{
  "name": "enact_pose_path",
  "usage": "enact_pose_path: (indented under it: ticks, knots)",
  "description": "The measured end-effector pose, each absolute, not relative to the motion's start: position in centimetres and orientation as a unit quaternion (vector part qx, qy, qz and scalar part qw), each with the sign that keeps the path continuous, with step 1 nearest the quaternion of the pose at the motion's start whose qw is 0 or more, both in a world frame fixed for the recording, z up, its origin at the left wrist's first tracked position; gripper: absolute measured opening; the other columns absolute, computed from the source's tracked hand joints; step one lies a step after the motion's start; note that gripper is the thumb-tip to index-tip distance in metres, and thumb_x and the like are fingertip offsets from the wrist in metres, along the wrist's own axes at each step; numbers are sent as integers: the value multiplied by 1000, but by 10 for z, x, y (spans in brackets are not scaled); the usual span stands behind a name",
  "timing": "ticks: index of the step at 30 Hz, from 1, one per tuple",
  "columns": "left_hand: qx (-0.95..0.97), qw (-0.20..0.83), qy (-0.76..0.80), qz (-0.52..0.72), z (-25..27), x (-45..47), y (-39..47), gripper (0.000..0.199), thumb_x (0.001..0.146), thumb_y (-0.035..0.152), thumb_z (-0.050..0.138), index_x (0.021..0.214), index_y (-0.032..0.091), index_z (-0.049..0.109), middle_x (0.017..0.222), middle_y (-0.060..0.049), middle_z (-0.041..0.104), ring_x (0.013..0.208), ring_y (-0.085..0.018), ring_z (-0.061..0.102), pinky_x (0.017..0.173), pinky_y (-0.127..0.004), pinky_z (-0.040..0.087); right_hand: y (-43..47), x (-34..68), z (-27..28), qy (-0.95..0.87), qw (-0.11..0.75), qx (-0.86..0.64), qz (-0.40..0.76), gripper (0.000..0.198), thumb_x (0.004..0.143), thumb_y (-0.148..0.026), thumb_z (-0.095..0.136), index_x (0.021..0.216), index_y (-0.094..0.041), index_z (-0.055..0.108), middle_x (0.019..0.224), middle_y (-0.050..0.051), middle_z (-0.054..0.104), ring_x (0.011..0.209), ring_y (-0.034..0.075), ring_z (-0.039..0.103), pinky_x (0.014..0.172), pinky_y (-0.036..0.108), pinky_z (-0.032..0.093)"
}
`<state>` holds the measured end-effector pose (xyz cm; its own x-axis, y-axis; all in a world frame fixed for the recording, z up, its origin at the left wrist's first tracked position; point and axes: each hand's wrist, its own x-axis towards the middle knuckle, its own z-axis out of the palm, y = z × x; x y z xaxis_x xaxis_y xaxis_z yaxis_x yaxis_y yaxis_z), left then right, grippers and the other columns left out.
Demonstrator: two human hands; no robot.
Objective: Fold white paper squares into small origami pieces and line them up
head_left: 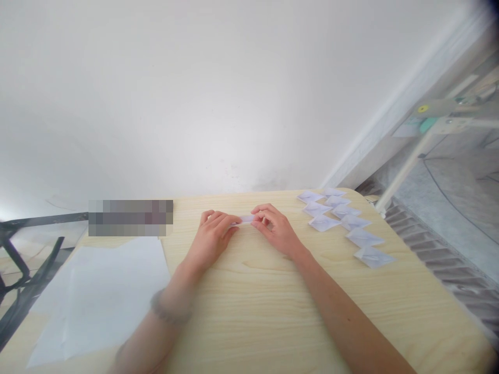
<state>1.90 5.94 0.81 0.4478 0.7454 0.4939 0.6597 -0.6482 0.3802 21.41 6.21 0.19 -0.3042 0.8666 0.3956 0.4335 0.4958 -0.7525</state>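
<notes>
A small piece of folded white paper (247,219) is held between my two hands, above the middle of the table. My left hand (214,234) pinches its left end with thumb and fingers. At the other end, my right hand (275,228) grips it between thumb and fingertips. Much of the paper is hidden by my fingers, so its full shape cannot be made out. To the right of my hands lie several folded white paper pieces (363,238), pointed at the ends and set out in two slanting rows.
Large white paper sheets (117,291) lie on the left of the pale wooden table (249,311). A blurred-out item (130,218) is behind them. The white wall (234,104) borders the table's far edge. A black metal frame (15,254) stands at the left, a white pole (405,166) at the right.
</notes>
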Motion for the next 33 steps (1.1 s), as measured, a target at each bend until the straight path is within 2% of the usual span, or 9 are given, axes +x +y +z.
enact_pose_path:
  ticks: [4,10,20,24,29,33]
  knots:
    - [838,90,419,337,5,18,61,14,82,22,48,90,20,59,81,-2,64,76,-14,54,75,-30,38,62,213,1,-748,439,-436,240,9,81,-25,49,83,-20,55,100,5,53,70,9,53,59,23,46]
    - [740,163,517,398,5,17,59,19,76,35,54,89,23,63,80,0,65,68,-13,55,64,-24,43,61,211,-2,-728,487,-445,186,15,79,-27,52,91,-24,61,94,4,48,65,7,50,50,20,46]
    - [693,261,540,400,11,20,56,25,73,40,55,86,21,64,80,0,66,67,-13,55,63,-24,43,60,203,-5,-749,448,-463,157,24,81,-29,50,101,-30,62,93,4,48,72,11,52,60,24,49]
    - [693,269,535,401,9,21,56,23,73,38,57,86,22,64,82,0,67,70,-14,57,65,-25,44,62,204,-7,-750,441,-466,162,23,79,-31,53,99,-29,62,95,4,49,74,12,52,58,24,48]
    - [707,263,517,403,6,21,55,20,73,36,57,87,23,64,82,0,66,73,-14,57,66,-25,44,64,205,-10,-739,450,-468,181,15,77,-32,55,85,-24,65,96,5,49,75,12,53,51,23,46]
    - [741,222,498,391,6,21,55,17,76,34,55,87,24,64,80,0,66,73,-14,55,68,-27,43,65,206,-9,-749,431,-462,197,12,77,-30,55,77,-22,64,101,5,50,79,13,53,56,24,47]
